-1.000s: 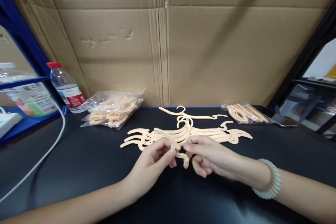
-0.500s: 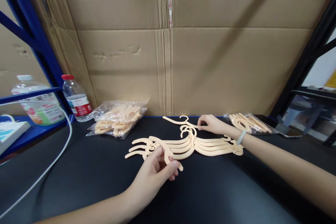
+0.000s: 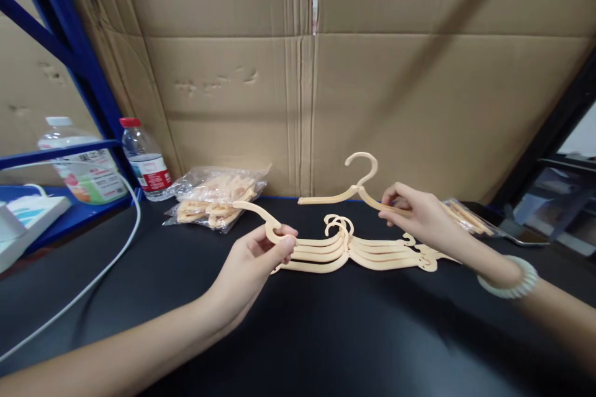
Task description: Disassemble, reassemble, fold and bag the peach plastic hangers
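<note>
My left hand (image 3: 255,267) pinches a curved cream plastic piece (image 3: 261,213), its free end pointing up and left. My right hand (image 3: 412,214) grips one arm of a cream hanger (image 3: 331,198), which is raised with its hook up. The two held items are apart. Below them, several cream hangers (image 3: 321,268) lie in a row on the black table, hooks toward the back. My left hand covers their left ends. Small curved pieces (image 3: 427,258) lie at their right ends.
A clear bag of cream parts (image 3: 218,195) lies at the back left, beside a red-capped bottle (image 3: 149,167) and a larger bottle (image 3: 86,173). Another bag (image 3: 470,218) is behind my right wrist. A white cable (image 3: 109,263) crosses the left side; cardboard (image 3: 233,87) stands behind.
My right hand has lifted the hanger off the table, toward me and to the right. My left hand has moved left and up, turning its curved piece. The camera view has shifted slightly.
</note>
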`<action>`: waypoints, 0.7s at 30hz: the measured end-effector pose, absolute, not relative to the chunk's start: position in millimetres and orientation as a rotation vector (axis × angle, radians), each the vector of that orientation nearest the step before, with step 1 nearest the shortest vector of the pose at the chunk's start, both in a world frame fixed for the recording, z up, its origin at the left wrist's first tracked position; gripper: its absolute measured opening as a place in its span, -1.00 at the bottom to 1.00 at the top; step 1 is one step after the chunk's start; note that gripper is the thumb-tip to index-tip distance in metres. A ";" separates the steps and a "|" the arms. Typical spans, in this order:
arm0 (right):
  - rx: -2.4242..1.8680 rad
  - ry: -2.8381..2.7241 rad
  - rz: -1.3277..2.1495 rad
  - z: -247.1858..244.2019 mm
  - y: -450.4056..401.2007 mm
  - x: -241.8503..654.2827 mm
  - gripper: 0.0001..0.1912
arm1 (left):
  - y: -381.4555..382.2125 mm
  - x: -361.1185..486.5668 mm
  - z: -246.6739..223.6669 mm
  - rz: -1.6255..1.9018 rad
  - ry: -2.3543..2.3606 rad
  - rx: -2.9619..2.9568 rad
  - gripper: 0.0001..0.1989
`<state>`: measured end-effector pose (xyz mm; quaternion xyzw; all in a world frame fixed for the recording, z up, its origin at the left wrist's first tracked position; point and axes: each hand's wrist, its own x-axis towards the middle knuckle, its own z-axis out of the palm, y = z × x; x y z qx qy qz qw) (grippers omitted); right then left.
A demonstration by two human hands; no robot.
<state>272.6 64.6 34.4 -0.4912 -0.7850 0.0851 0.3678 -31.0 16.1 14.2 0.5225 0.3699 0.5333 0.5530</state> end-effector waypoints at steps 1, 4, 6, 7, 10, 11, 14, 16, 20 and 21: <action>-1.235 -2.029 0.204 31.9 57.7 273.0 -0.82 | 17.6 -31.8 13.8 1.247 0.877 1.217 -0.79; -1.093 -2.139 0.080 24.0 43.8 270.9 -0.83 | 20.7 -35.7 8.4 1.225 0.885 1.188 -0.78; -1.027 -2.194 0.037 19.8 38.8 267.5 -0.86 | 21.7 -39.5 3.6 1.233 0.872 1.165 -0.78; -1.013 -2.208 0.046 18.3 36.9 265.7 -0.85 | 21.9 -41.5 1.8 1.239 0.861 1.150 -0.78; -1.012 -2.198 0.074 15.8 31.1 262.2 -0.84 | 21.6 -45.9 0.1 1.238 0.830 1.136 -0.77; -1.023 -2.193 0.079 15.4 28.9 262.3 -0.85 | 21.2 -46.6 0.5 1.228 0.816 1.143 -0.77; -1.047 -2.198 0.071 13.7 22.6 266.2 -0.85 | 19.2 -46.4 2.3 1.179 0.778 1.163 -0.80; -1.028 -2.216 0.023 11.8 19.7 270.3 -0.89 | 17.5 -45.7 2.6 1.134 0.758 1.151 -0.82; -0.964 -2.232 -0.080 7.5 18.3 275.4 -0.90 | 15.0 -45.3 2.1 1.057 0.688 1.093 -0.89; -0.949 -2.235 -0.094 6.6 18.6 276.0 -0.90 | 14.7 -45.4 2.2 1.045 0.669 1.075 -0.90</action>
